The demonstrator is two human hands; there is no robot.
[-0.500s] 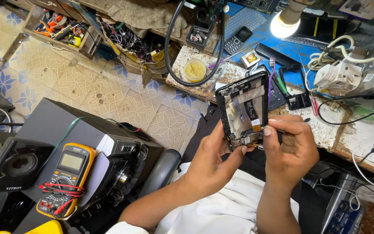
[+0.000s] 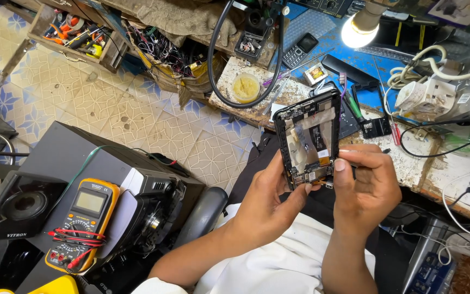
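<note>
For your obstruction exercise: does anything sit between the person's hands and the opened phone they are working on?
Nothing visible does. The left hand grips the opened phone from its left side, and the right hand pinches its lower edge directly. Both touch it, above the workbench.

Opened phone's (image 2: 308,139) lower edge behind right hand (image 2: 366,190) fingertips.

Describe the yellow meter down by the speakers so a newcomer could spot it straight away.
Look at the dark grey speaker cabinet on the tiled floor, at the lower left of the view, well away from both hands. On its top lies the multimeter, flat, with its grey screen facing up. Its yellow casing and the red probe leads wrapped across its dial set it apart from the black gear around it.
</note>
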